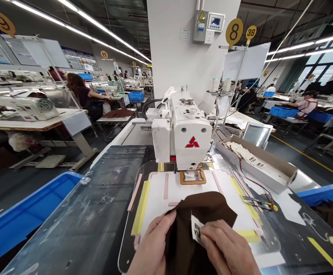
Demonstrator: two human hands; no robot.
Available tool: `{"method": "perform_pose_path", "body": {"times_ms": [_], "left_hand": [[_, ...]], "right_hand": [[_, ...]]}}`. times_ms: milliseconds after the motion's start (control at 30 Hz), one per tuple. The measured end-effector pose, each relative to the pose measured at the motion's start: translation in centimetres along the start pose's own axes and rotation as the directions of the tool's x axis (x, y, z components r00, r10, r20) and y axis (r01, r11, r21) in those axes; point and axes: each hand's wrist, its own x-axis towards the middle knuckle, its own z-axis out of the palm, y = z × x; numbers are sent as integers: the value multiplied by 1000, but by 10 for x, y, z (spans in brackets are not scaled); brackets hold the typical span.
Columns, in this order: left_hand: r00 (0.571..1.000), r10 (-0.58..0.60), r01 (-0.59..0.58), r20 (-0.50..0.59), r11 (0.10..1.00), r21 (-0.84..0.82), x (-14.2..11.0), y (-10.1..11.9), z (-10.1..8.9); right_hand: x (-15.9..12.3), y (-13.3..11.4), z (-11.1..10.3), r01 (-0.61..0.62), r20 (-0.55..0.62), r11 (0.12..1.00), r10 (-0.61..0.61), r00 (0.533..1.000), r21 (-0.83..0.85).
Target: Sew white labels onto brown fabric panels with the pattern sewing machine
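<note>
A dark brown piece of fabric (pixel 205 206) lies in front of the sewing machine (pixel 190 126). My left hand (pixel 156 242) grips its left edge, thumb on top. Against the brown cloth, my right hand (pixel 226 246) pinches a small white label (pixel 196 227) with black lettering, partly covered by the fingers. Beyond the fabric, a brown sewing frame (pixel 193 177) sits under the machine head. Beneath the cloth is a white template sheet (pixel 156 204) with pink and yellow tape strips.
Right of the machine stands an open cardboard box (pixel 280 172) with several labels. Thread snips (pixel 254 202) with a cord lie on the table's right side. Blue bins (pixel 37 206) flank the table. People work at other machines behind.
</note>
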Motion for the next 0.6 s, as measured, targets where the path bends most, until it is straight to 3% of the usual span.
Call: {"method": "perform_pose_path", "body": {"times_ms": [100,233,333,500,600], "left_hand": [[999,-13,9,-43,994,-108,-4,4,8],[982,57,-44,182,996,-77,-10,7,18],[930,176,-187,323,982,4,-9,8,20],[920,242,-320,307,917,237,-2,8,15],[902,232,-337,365,905,258,0,9,12]], "right_hand": [[12,-1,2,-146,52,981,140,989,128],[22,0,8,-348,111,905,330,937,246],[23,2,11,-492,207,798,446,871,349],[30,2,11,-649,349,520,564,749,555],[36,3,11,-687,379,452,597,707,568]]}}
